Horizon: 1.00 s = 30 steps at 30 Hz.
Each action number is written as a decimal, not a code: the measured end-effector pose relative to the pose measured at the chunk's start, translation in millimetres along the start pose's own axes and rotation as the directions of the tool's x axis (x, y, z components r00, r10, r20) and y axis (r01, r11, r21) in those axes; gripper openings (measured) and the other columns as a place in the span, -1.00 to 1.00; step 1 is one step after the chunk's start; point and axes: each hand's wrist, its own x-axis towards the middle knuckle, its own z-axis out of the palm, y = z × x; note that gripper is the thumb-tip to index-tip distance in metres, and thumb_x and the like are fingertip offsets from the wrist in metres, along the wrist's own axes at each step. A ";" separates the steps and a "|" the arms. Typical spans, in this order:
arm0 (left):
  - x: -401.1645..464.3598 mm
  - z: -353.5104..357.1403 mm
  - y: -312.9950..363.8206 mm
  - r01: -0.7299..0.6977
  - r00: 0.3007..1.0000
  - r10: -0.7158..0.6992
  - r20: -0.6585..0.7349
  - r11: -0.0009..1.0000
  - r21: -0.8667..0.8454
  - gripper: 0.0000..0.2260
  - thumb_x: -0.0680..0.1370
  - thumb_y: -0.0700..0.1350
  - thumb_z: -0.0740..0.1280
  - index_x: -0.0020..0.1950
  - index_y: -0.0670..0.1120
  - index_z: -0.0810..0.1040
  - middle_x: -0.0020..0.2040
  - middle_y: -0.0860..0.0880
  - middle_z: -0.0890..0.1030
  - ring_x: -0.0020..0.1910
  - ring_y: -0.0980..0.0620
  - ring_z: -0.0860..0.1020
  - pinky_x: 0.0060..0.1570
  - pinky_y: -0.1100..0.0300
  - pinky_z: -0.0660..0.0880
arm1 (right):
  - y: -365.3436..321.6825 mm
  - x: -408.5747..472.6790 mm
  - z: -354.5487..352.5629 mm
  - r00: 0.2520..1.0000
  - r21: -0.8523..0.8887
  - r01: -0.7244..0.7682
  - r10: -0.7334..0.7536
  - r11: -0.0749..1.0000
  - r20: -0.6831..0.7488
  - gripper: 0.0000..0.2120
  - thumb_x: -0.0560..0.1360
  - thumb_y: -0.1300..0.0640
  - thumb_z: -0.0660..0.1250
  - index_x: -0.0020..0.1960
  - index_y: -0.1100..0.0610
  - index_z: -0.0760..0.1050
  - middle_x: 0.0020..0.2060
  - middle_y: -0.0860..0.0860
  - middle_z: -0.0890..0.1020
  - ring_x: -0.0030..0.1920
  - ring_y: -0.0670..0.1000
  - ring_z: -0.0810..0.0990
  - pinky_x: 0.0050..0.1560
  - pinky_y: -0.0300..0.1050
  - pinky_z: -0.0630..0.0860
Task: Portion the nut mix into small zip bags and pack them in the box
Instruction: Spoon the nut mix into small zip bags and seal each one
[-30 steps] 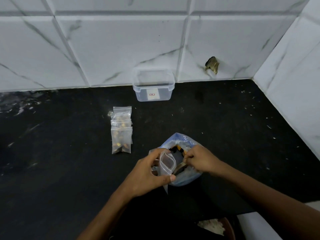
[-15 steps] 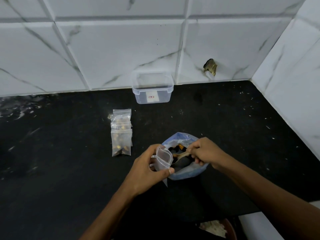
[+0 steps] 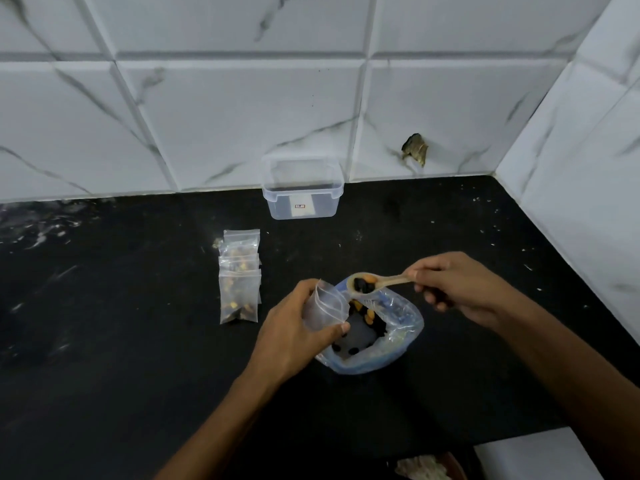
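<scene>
In the head view, the left hand (image 3: 294, 327) pinched a small clear zip bag (image 3: 323, 308) with its mouth open, while the right hand (image 3: 457, 285) gripped a pale wooden spoon (image 3: 372, 283) loaded with nuts above the large blue-rimmed plastic bag of nut mix (image 3: 388, 341) on the black surface (image 3: 104, 358). Filled small zip bags (image 3: 239, 277) lay overlapping to the left, and the clear plastic box (image 3: 303, 192) stood against the wall.

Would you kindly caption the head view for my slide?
Right hand lifts a spoon of nuts toward the bag in the left hand.
</scene>
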 end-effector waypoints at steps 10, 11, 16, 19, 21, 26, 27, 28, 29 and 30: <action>11.5 6.0 13.6 -0.037 0.998 0.040 -0.049 0.998 0.058 -0.51 0.31 0.23 0.46 0.18 0.31 0.38 0.06 0.23 0.59 0.03 0.25 0.57 0.02 0.04 0.58 | -36.4 -44.0 43.3 0.806 -0.736 0.459 -0.581 0.497 0.111 -0.84 0.58 0.08 0.22 0.00 0.03 0.58 -0.17 -0.07 0.56 -0.21 -0.12 0.53 -0.10 -0.11 0.53; 11.0 6.0 12.5 -0.033 0.998 0.035 -0.050 0.999 0.035 -0.53 0.33 0.19 0.49 0.17 0.30 0.39 0.04 0.23 0.60 0.02 0.26 0.58 0.01 0.08 0.58 | -36.3 -47.0 49.3 0.778 -0.772 0.494 -0.599 0.400 0.187 -0.85 0.58 0.07 0.22 0.03 0.04 0.55 -0.12 -0.07 0.53 -0.17 -0.10 0.50 -0.07 -0.10 0.51; 9.9 4.8 6.1 -0.021 1.000 0.020 -0.018 0.997 -0.069 -0.52 0.41 0.06 0.53 0.24 0.20 0.41 0.07 0.17 0.62 0.03 0.28 0.58 -0.05 0.32 0.57 | -31.5 -53.9 57.5 0.710 -0.796 0.563 -0.623 0.221 0.329 -0.86 0.52 0.06 0.32 0.06 0.06 0.48 -0.07 -0.05 0.49 -0.18 -0.07 0.49 -0.13 -0.14 0.50; 8.9 0.0 2.6 -0.004 0.999 0.000 -0.034 0.992 -0.125 -0.54 0.42 0.05 0.53 0.23 0.23 0.42 0.07 0.18 0.62 0.03 0.28 0.58 -0.02 0.26 0.58 | -30.8 -53.9 42.8 0.668 -0.716 0.541 -0.743 0.441 0.048 -0.86 0.51 0.10 0.28 -0.03 0.08 0.60 -0.22 -0.04 0.60 -0.25 -0.10 0.55 -0.19 -0.19 0.53; 7.5 -6.4 -0.7 0.007 0.999 -0.013 -0.033 0.988 -0.156 -0.56 0.43 0.06 0.52 0.21 0.25 0.42 0.06 0.25 0.61 0.05 0.30 0.57 0.02 0.25 0.58 | -29.6 -51.7 28.2 0.699 -0.634 0.478 -0.700 0.608 -0.145 -0.89 0.51 0.15 0.32 -0.03 0.05 0.62 -0.28 -0.10 0.62 -0.29 -0.16 0.57 -0.21 -0.28 0.52; 1.2 -19.5 -8.5 0.021 0.999 -0.016 0.036 0.988 -0.154 -0.58 0.44 0.04 0.51 0.18 0.32 0.40 0.08 0.38 0.55 0.10 0.32 0.55 0.04 0.30 0.51 | 15.2 -13.0 28.4 0.931 -0.638 0.185 -0.341 0.747 -0.129 -0.86 0.57 0.16 0.25 -0.06 0.01 0.57 -0.32 -0.09 0.57 -0.36 -0.15 0.56 -0.37 -0.30 0.49; -0.1 -20.0 -10.2 0.023 0.999 -0.015 0.052 0.988 -0.151 -0.58 0.44 0.04 0.51 0.19 0.31 0.41 0.09 0.36 0.56 0.11 0.30 0.55 0.06 0.27 0.52 | 29.0 -5.0 36.0 0.951 -0.664 0.158 -0.294 0.731 -0.098 -0.86 0.57 0.17 0.24 -0.08 0.00 0.55 -0.32 -0.09 0.56 -0.36 -0.17 0.54 -0.36 -0.33 0.44; -0.9 -19.6 -11.9 0.026 0.998 -0.016 0.068 0.988 -0.152 -0.57 0.44 0.05 0.51 0.20 0.30 0.42 0.10 0.33 0.57 0.12 0.28 0.56 0.09 0.23 0.53 | 41.1 0.9 43.5 0.960 -0.687 0.150 -0.270 0.711 -0.070 -0.83 0.58 0.17 0.24 -0.13 -0.02 0.52 -0.32 -0.09 0.54 -0.35 -0.18 0.52 -0.33 -0.34 0.42; -2.1 -19.7 -13.7 0.031 0.996 -0.018 0.084 0.987 -0.155 -0.56 0.44 0.06 0.51 0.22 0.30 0.42 0.11 0.31 0.57 0.14 0.26 0.56 0.12 0.18 0.54 | 50.7 5.8 50.9 0.964 -0.697 0.156 -0.263 0.700 -0.048 -0.81 0.59 0.18 0.23 -0.16 -0.03 0.50 -0.32 -0.09 0.53 -0.32 -0.19 0.52 -0.29 -0.33 0.43; -3.2 -19.0 -15.3 0.034 0.995 -0.019 0.099 0.987 -0.158 -0.55 0.43 0.08 0.52 0.23 0.29 0.42 0.13 0.28 0.58 0.15 0.24 0.56 0.14 0.15 0.54 | 57.0 9.6 57.4 0.964 -0.695 0.166 -0.262 0.700 -0.034 -0.81 0.59 0.18 0.22 -0.14 -0.03 0.51 -0.29 -0.08 0.55 -0.28 -0.18 0.54 -0.24 -0.31 0.46</action>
